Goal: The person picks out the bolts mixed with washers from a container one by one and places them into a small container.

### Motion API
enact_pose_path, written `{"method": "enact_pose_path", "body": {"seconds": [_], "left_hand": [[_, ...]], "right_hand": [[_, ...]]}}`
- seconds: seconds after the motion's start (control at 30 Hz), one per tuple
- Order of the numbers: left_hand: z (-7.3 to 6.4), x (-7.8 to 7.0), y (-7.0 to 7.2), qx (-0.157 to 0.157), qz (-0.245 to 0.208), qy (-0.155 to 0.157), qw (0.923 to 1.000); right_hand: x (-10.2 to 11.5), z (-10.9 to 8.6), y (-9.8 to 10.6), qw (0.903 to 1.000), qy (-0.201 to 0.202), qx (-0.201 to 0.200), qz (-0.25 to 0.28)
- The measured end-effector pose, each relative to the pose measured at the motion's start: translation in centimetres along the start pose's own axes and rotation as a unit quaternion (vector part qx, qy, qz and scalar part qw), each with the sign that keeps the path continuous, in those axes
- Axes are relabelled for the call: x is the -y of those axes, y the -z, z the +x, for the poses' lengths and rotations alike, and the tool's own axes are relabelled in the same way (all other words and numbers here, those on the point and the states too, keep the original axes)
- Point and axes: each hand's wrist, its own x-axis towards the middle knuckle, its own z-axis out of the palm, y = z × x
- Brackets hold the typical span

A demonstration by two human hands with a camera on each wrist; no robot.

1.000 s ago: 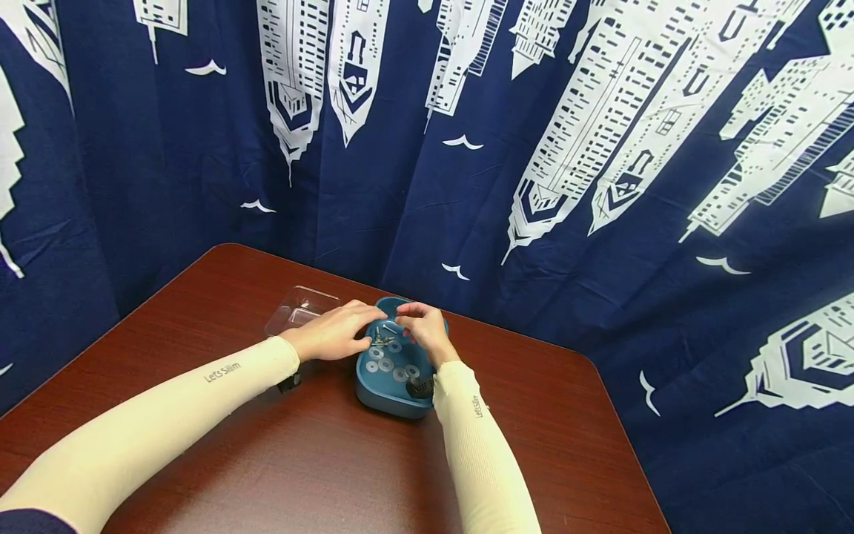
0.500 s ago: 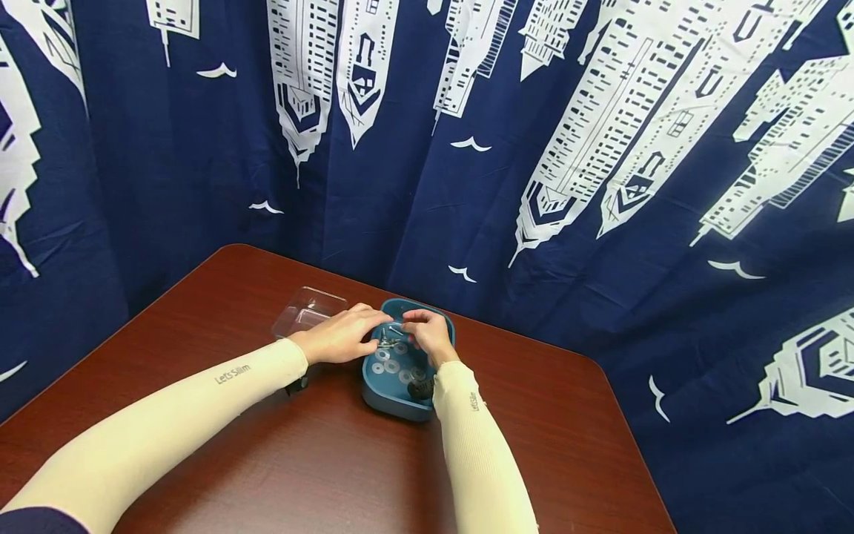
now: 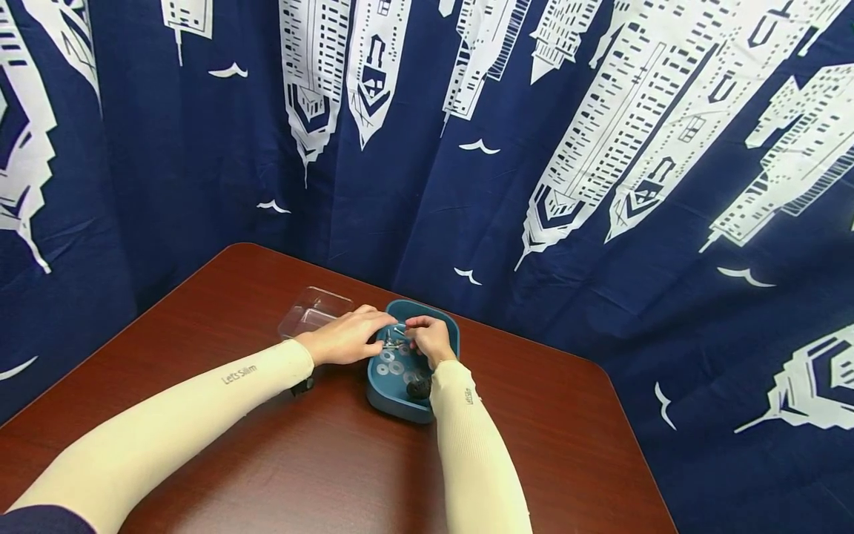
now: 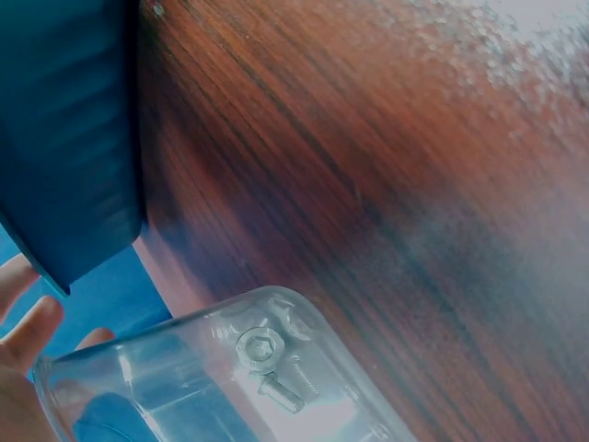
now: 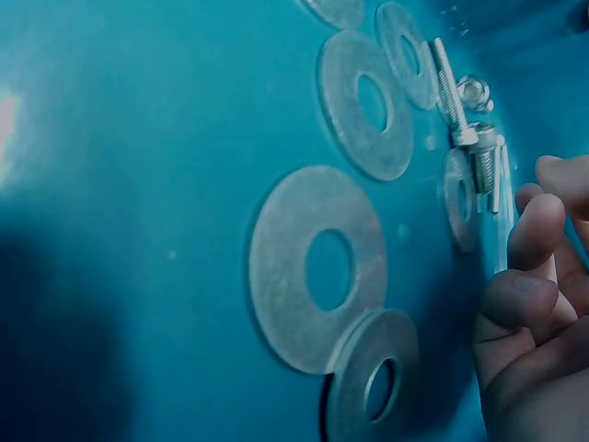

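Note:
My left hand (image 3: pixel 350 337) rests at the left rim of the blue bin (image 3: pixel 399 409), its fingers stretched over the far end. In the left wrist view, several of its fingers (image 4: pixel 35 324) show between the bin and a clear plastic box (image 4: pixel 166 359). My right hand (image 3: pixel 430 340) reaches down inside the bin with fingers curled. In the right wrist view its fingertips (image 5: pixel 538 226) are right beside metal bolts (image 5: pixel 448 92) and a nut (image 5: pixel 474 92); I cannot tell whether they pinch one. Several flat washers (image 5: pixel 281 267) lie on the bin's floor.
The clear box stands on the wooden table (image 3: pixel 320 460) left of the bin, with a socket-head bolt (image 4: pixel 281 394) visible in it. A dark object (image 3: pixel 419 388) lies at the bin's near right corner. A blue curtain (image 3: pixel 373 208) hangs behind the table.
The right hand has lowered a little toward the bolts and its fingers have drawn closer together. My left hand stays at the rim. The whole scene has shifted slightly right in the head view.

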Motion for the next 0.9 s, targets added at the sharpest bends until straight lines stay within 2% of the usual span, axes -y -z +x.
{"method": "enact_pose_path", "body": {"seconds": [0.33,0.63,0.9], "left_hand": [[-0.2,-0.2,0.1,0.001,-0.005,0.000,1.0000],[-0.3,0.0,0.5,0.001,-0.004,0.003,1.0000],[-0.4,0.0,0.4,0.009,-0.004,0.004,0.9999]], "right_hand": [[-1.2,0.9,-0.6,0.9993,-0.025,-0.028,-0.005],[-1.3,1.6,-1.2,0.9984,-0.016,-0.053,-0.016],[-1.5,1.4,-1.7,0.9962,0.001,-0.076,-0.044]]}}
